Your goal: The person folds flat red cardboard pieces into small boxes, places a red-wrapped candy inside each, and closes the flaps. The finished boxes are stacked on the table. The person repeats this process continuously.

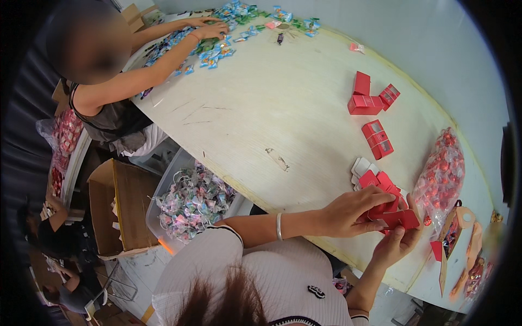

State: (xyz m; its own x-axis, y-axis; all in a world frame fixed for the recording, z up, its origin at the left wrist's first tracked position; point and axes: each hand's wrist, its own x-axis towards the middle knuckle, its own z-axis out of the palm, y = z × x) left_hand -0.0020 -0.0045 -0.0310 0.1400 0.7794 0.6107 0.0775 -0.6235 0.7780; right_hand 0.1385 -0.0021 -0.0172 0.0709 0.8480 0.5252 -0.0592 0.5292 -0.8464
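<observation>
Both my hands are closed on a small red cardboard box (403, 218), partly unfolded with flaps sticking out. My left hand (350, 211), below a silver bangle, grips its left side, fingers bent over the card. My right hand (398, 243) holds it from the lower right, thumb in front and fingers partly hidden behind. Just beyond my hands lie flat red and white box blanks (361, 168), partly covered by the work. Farther up the table are a red box with a window (377, 139), an open red box (365, 105) and a smaller red one (390, 96).
A clear bag of red balls (441, 171) lies right of my hands, near open cartons (450, 239). At the far left a co-worker's hands (211, 30) reach into wrapped sweets (217, 52). Below the table edge stand a tub of small packets (190, 204) and a cardboard carton (120, 209).
</observation>
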